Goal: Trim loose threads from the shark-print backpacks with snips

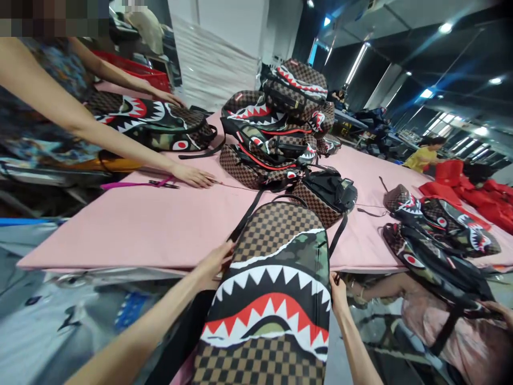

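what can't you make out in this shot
All in the head view:
- Left hand: fingertips hidden by the front backpack.
- Right hand: what its fingers pinch is too small to tell.
- Front backpack: bottom cut off by the lower edge; back faces away.
- Dark item by the pink strip: too small and blurred.
- Far person in yellow: hands unclear, small and blurred.

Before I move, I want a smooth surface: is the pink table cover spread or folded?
Spread: the pink table cover lies flat, reaching the near edge.

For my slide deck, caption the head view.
Bare hands hold a brown-checkered, shark-mouthed backpack at a pink-covered table.
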A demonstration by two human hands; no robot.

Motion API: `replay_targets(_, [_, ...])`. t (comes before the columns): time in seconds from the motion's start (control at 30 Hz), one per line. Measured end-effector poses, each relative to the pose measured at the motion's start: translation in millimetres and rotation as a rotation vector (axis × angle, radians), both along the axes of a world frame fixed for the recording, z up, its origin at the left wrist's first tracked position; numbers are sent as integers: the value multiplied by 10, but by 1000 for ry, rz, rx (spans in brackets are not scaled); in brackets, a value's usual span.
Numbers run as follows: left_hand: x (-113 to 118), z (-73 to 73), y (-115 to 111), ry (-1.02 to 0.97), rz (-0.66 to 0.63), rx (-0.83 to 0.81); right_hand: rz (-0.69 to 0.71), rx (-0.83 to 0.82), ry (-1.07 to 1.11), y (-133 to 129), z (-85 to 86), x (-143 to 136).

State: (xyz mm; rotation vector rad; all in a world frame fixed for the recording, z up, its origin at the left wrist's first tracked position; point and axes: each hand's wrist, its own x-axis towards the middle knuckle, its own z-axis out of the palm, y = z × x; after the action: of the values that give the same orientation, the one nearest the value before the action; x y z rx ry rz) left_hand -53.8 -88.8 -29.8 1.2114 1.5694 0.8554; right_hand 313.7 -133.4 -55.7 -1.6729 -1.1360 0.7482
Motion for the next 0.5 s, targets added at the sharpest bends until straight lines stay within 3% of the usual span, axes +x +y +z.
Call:
replay_targets(0.1, [-6, -275, -264, 40, -212, 142, -54, -20, -36, 67, -88, 84])
replay_targets(0.2, [-155, -290, -181, 167, -493, 140, -150, -3, -102, 96, 84, 63])
replay_targets(0.27, [-236, -237, -47, 202, -603, 123, -134, 45, -195, 32, 263, -105])
replay_targets(0.33, [-265, -201, 39, 241, -608, 151, 127, 88, -325, -132, 399, -416])
replay_targets(0.37, [-262, -196, 52, 273, -594, 169, 374, 93, -382, -248, 428, -604])
replay_targets(0.43, [-241, -207, 35, 349, -527, 205, 853, 114, -472, -514, 392, -974])
replay_targets(0.5, [-217, -208, 39, 432, -401, 228, 1143, 83, -621, -767, 264, -1244])
